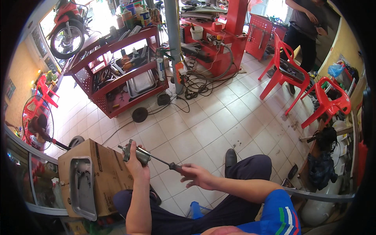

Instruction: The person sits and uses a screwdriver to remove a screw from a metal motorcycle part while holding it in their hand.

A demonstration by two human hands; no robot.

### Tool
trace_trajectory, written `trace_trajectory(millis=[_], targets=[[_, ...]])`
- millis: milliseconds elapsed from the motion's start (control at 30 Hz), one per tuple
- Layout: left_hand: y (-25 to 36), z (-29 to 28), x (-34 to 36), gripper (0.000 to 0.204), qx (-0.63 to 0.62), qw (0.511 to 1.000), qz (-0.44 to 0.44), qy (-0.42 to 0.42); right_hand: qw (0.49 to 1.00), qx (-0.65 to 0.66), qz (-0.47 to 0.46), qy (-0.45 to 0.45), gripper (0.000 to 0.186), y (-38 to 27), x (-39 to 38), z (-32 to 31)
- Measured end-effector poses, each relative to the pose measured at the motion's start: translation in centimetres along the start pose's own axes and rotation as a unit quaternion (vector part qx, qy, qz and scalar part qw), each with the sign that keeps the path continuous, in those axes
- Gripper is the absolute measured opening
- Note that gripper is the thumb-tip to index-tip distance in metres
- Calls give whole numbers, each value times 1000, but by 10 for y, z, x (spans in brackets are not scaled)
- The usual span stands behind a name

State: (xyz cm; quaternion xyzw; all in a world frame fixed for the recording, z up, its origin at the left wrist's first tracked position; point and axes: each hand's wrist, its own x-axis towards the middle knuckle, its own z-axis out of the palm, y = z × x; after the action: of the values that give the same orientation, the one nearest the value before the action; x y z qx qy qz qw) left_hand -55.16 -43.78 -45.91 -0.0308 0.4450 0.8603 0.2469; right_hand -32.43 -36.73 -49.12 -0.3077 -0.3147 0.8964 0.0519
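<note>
My left hand (pixel 138 166) is closed around a greyish metal part (pixel 143 157), a short cylinder with a flanged end; its exact kind I cannot make out. A screwdriver (pixel 157 158) with a long thin shaft and a dark handle slants across, its shaft reaching the metal part. Where the tip sits is hidden. The fingers of my right hand (pixel 199 175) hold the handle end loosely, some of them spread. Just left of my left forearm, a metal tray (pixel 94 192) with a few small parts in it rests on a cardboard box (pixel 111 164).
A red tool cart (pixel 113 105) full of tools stands ahead, beside a grey post (pixel 172 43). Cables (pixel 199 88) lie coiled on the tiled floor (pixel 213 131). Red plastic chairs (pixel 284 74) and another person (pixel 301 39) are at right. A fan (pixel 38 123) stands at left.
</note>
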Motion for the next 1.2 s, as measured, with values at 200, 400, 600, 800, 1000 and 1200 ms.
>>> trace_trajectory(millis=[200, 400, 600, 800, 1000, 1200], targets=[[6, 0, 2, 38, -3, 1000, -4, 15, 999, -7, -2, -32, 53, -4, 7, -19], [3, -3, 2, 39, -2, 1000, -15, 16, 999, 12, 8, -32, 51, -2, 4, -5], [6, -10, 8, 38, -4, 1000, -13, 14, 999, -25, -32, -9, 54, -11, 3, -9], [3, -11, 8, 39, -16, 999, -29, 10, 999, -17, 3, -49, 54, -4, -1, -6], [8, 5, -2, 29, 0, 999, -1, 32, 987, -79, -141, 24, 54, -3, 2, -3], [3, 7, -7, 37, -10, 999, -29, 16, 998, -26, 51, -37, 51, -9, 9, -28]])
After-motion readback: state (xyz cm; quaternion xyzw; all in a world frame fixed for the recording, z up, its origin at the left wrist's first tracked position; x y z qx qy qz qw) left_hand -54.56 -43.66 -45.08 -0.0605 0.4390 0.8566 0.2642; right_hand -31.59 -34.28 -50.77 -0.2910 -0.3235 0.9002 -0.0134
